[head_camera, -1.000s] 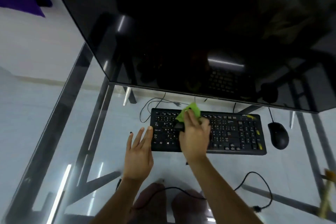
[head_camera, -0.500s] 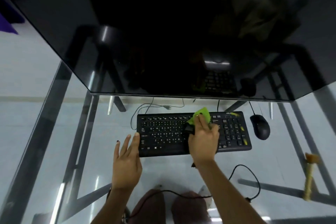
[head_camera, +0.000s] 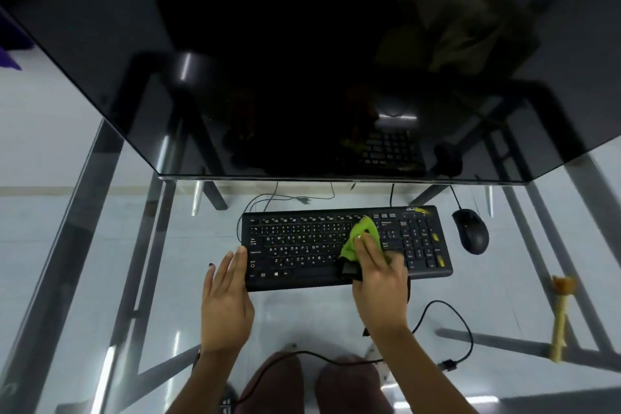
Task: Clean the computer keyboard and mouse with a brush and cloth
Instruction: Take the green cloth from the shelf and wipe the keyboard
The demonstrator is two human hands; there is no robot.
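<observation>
Glass desk [head_camera: 84,245] on a grey metal frame, pale floor visible through it. Dark monitor [head_camera: 302,60] fills the upper view, tilted toward the camera; its screen reflects the keys below.

Containers: none in view.

Left to right:
- Left hand [head_camera: 226,299]: flat, fingers straight and slightly spread, holding nothing. Fingertips touch the left end of the keyboard [head_camera: 302,255]; the palm lies over the glass in front of it.
- Keyboard: black, white legends, lying flat just below the monitor's lower edge. Yellow marks on its number-pad end.
- Green cloth [head_camera: 361,239]: bunched on the keys right of centre, between the letter block and the number pad.
- Right hand [head_camera: 381,279]: fingers extended and pressing down on the cloth; a dark piece shows under the thumb side, and whether the thumb grips it cannot be told.
- Mouse [head_camera: 470,230]: black, just beside the keyboard's right end, apart from it, untouched.
- Brush [head_camera: 560,316]: pale handle, tan head, well apart at far right.
- Black cable [head_camera: 450,329] loops near the front edge.
</observation>
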